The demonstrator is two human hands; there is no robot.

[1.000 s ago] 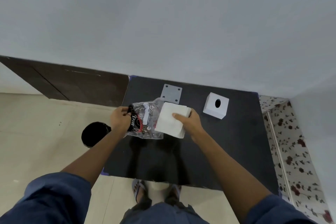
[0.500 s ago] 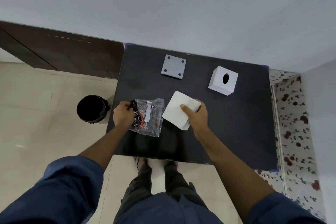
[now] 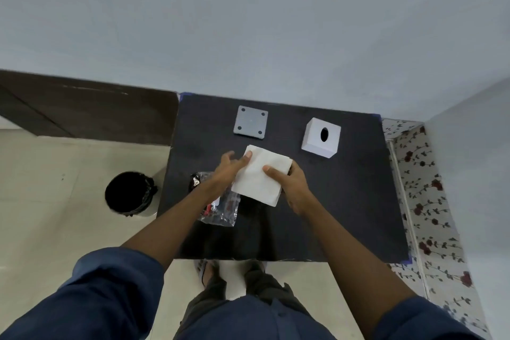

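A matt black worktop [image 3: 345, 201] stands against a pale blue-grey wall [image 3: 248, 22]. Near its middle is the stack of white napkins [image 3: 262, 176]; whether it rests on the surface or is lifted I cannot tell. The right hand [image 3: 294, 188] grips the stack's 3 o'clock edge, thumb on top and fingers curled beneath. The left hand [image 3: 227, 171] is stretched out, fingers straight, its thumb tip resting on the stack's 11 o'clock corner. A clear plastic packet [image 3: 220, 211] lies at the stack's 7 o'clock, partly under the left forearm. On the worktop, a grey square plate [image 3: 250, 123] sits at 11 o'clock and a white box with an oval hole [image 3: 321, 137] at 1 o'clock. Off the 9 o'clock edge a black bin [image 3: 129, 193] stands on cream floor tiles [image 3: 55, 201].
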